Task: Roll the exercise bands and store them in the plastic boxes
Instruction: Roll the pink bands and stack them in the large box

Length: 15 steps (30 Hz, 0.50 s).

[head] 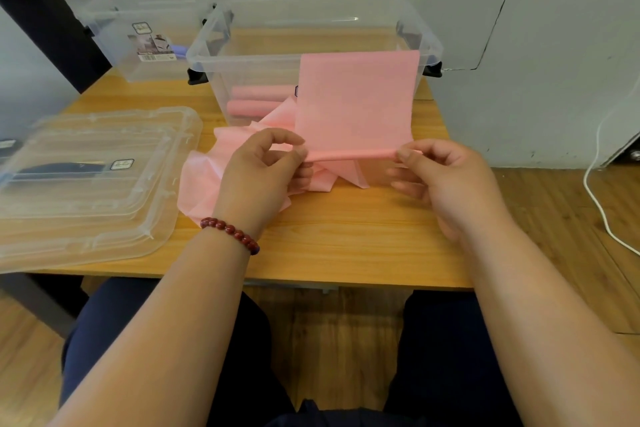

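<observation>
The person sits at a wooden bench [346,239], both hands raised a little above it. The left hand [263,170] and right hand [443,180] hold one pink band [356,97] between them. The band's lower edge is already turned into a thin, tight roll that runs approx. level from hand to hand.

Left grip: thumb and forefinger pinch the left end of the roll, and the other fingers are curled below it. Right grip: thumb and forefinger pinch the right end in the same way, w/ the remaining fingers bent under the band.

From the roll a flat part of the band stands upward, in front of the near box [204,55], and its top edge reaches about the box rim. More pink material lies crumpled on the bench under and left of the left hand; I cannot tell for sure if it is the same band.

The near box is clear plastic w/ black latches and has no lid on. Inside it, at the bottom left, lie two rolled bands [256,100], pink, one just behind the other.

A far box [138,24], also clear, stands behind-left near the wall. Stacked clear lids [86,191] lie on the left part of the bench. A dark red bead bracelet [230,232] is on the left wrist.
</observation>
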Available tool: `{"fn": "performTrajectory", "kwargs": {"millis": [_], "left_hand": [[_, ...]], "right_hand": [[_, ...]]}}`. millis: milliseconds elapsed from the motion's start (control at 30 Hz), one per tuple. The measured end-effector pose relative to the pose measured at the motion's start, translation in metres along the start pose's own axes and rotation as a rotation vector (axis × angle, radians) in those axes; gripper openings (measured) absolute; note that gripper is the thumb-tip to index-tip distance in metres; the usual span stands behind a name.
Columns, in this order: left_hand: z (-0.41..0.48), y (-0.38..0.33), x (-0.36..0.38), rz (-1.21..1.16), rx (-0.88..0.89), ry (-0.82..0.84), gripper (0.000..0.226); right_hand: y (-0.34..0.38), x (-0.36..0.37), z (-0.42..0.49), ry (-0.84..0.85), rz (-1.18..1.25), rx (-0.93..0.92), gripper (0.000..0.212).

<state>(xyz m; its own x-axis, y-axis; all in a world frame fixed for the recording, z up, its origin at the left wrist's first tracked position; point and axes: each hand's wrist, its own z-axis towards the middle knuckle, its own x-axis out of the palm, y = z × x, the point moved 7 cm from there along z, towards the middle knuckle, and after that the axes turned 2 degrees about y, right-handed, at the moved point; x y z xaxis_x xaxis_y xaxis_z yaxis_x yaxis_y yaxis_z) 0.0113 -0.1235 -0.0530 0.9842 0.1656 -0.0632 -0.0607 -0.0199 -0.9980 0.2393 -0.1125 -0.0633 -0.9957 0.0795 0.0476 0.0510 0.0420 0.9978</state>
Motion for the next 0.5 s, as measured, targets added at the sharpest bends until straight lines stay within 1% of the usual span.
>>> {"fn": "performTrajectory", "kwargs": {"millis": [100,200,300,433,500], "left_hand": [[-0.0002,0.001,-0.0004,0.012,-0.002,-0.012,0.006],[-0.0015,0.0049,-0.0015,-0.051,-0.039,0.006,0.004],[-0.001,0.0067,-0.0023,-0.083,-0.069,-0.003,0.014],[0.0007,0.0063,-0.0003,-0.056,-0.067,-0.004,0.015],[0.0023,0.0092,-0.0012,-0.016,-0.074,-0.008,0.014]], "right_hand": [[-0.0027,0.0006,0.0024,-0.017,0.028,0.035,0.008],[-0.0014,0.0011,0.0044,-0.033,0.001,0.02,0.01],[0.0009,0.0016,0.0055,-0.024,-0.022,-0.025,0.013],[-0.0011,0.0016,0.0049,-0.004,0.006,-0.003,0.005],[-0.0028,-0.0002,0.0051,0.004,0.024,0.018,0.008]]}}
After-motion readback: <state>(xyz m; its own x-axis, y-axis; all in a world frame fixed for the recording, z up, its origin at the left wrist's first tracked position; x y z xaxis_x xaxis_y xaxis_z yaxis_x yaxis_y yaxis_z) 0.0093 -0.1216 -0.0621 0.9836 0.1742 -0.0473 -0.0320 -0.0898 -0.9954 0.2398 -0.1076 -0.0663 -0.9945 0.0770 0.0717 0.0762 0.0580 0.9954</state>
